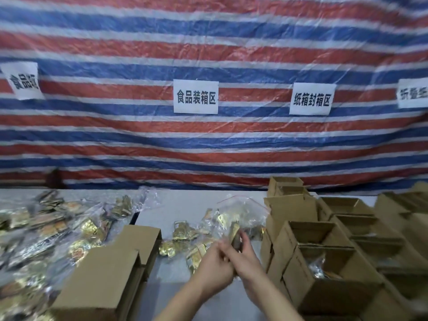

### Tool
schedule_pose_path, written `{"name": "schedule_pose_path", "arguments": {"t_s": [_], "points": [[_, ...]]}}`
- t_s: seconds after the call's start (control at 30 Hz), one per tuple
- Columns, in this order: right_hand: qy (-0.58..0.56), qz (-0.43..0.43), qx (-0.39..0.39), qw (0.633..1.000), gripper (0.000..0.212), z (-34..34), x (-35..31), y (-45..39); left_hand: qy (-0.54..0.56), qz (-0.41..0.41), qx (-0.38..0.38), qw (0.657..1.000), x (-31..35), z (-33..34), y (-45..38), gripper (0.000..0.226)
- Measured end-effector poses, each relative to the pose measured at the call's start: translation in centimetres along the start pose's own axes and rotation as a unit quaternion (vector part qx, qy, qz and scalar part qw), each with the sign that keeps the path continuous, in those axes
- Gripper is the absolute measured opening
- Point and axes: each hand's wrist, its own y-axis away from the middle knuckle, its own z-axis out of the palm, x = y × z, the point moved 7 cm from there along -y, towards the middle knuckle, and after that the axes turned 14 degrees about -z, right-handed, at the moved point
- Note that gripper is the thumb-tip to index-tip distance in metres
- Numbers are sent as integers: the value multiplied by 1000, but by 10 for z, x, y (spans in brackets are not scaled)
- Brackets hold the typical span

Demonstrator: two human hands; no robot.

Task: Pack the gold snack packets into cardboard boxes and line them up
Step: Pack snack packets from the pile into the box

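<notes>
Both hands meet just in front of the clear plastic bag [243,212] in the middle of the desk [185,205]. The right hand [245,258] has its fingers curled round a gold snack packet [234,232], holding it up on end just below the bag's mouth. The left hand [215,265] is pressed up against the right one with its fingers bent in, but the shot is blurry there, so I honestly can't tell if it's gripping anything.

More loose gold packets [183,237] lie on the desk just left of the bag and partly under it. Farther left of the bag there's a big pile of bagged snacks [46,228], and a closed cardboard box [104,281] sits between that pile and the hands.

Right of the bag stand rows of open cardboard boxes [324,230], touching each other; the nearest one [333,288] already has some shiny packets inside.

Behind the desk hangs a red, white and blue striped tarp [208,42] with white paper signs [196,96] stuck on it, one directly above the bag.
</notes>
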Motion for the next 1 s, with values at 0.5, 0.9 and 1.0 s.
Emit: {"name": "schedule_pose_path", "arguments": {"t_s": [0.5,0.9,1.0], "points": [[-118,59,85,988,44,-61,20,92,-197,-58,-23,978,-52,12,79,101],[381,92,-237,889,94,-78,112,130,-231,-260,3,938,-241,12,102,55],[432,75,-281,854,78,-67,137,135,-168,-264,19,949,-247,15,100,46]]}}
